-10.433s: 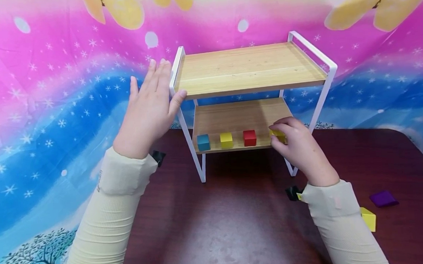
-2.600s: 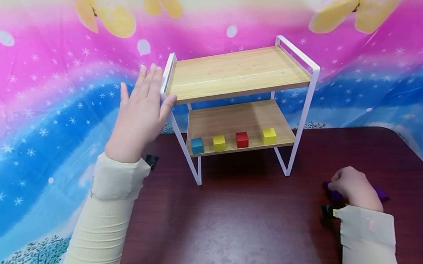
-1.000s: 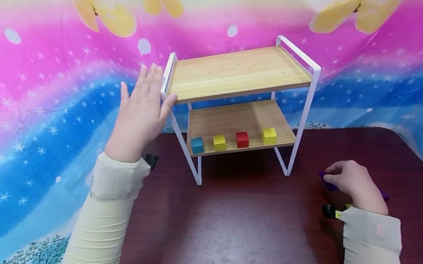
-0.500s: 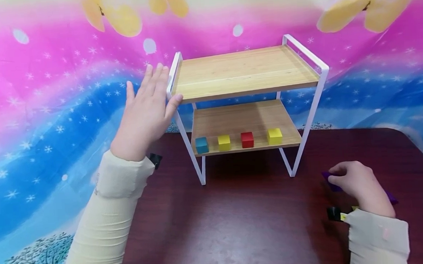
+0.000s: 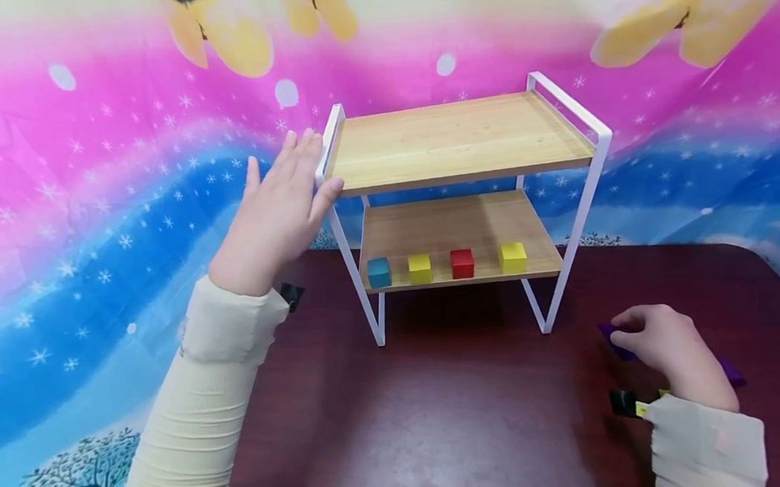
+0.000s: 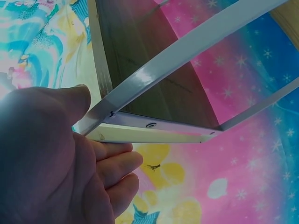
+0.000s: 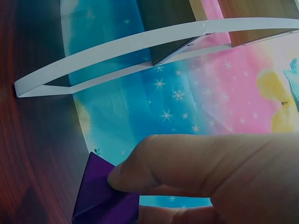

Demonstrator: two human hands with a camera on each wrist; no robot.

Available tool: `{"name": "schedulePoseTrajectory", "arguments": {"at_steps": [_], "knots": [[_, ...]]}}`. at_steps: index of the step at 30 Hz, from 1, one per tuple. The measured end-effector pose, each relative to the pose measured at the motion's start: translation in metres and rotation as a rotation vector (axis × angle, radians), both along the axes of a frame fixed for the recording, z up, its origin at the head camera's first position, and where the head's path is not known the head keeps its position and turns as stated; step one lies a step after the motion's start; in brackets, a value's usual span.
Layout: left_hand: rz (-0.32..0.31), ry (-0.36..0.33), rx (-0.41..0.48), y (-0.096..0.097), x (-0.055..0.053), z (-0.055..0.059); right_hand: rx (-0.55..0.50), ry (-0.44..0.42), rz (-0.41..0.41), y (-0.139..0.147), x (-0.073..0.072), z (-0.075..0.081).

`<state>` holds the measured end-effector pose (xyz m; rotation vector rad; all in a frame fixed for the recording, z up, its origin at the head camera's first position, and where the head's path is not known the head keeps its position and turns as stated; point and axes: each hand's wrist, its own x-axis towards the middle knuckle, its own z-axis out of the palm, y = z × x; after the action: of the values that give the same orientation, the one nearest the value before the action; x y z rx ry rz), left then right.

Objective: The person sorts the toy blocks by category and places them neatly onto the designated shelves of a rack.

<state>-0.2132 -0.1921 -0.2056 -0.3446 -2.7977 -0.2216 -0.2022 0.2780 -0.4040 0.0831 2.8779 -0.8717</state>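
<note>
A two-tier shelf with wooden boards [image 5: 457, 135] and a white metal frame [image 5: 585, 202] stands on the table. My left hand [image 5: 271, 217] rests with straight fingers along the frame's upper left side, thumb at the front corner. Along the lower board's front edge sit a blue cube [image 5: 379, 272], a yellow cube [image 5: 420, 269], a red cube [image 5: 461, 264] and a second yellow cube [image 5: 513, 257]. Right of the shelf, my right hand [image 5: 671, 349] pinches a purple triangular block [image 7: 100, 191] between thumb and fingers, low over the tabletop; whether it touches the table I cannot tell.
Another purple piece [image 5: 731, 371] lies on the dark red table [image 5: 428, 427], partly behind the right wrist. A yellow piece [image 5: 663, 392] is mostly hidden by that wrist. A printed cloth [image 5: 124, 178] hangs close behind and to the left of the shelf.
About ten seconds ago my right hand held the rightmost yellow cube on the lower board; that cube now stands released. My right hand has since moved right and taken the purple block. The left stays put.
</note>
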Motion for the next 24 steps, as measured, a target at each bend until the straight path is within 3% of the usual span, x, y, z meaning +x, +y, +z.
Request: {"name": "schedulePoseTrajectory", "arguments": {"at_steps": [6, 24], "knots": [[-0.009, -0.019, 0.007, -0.0006, -0.0011, -0.0027, -0.005, -0.012, 0.000, 0.0012, 0.0023, -0.0013], [-0.032, -0.050, 0.045, -0.0029, 0.0003, 0.0022, 0.044, 0.108, 0.042, -0.0048, 0.0052, 0.0025]]}}
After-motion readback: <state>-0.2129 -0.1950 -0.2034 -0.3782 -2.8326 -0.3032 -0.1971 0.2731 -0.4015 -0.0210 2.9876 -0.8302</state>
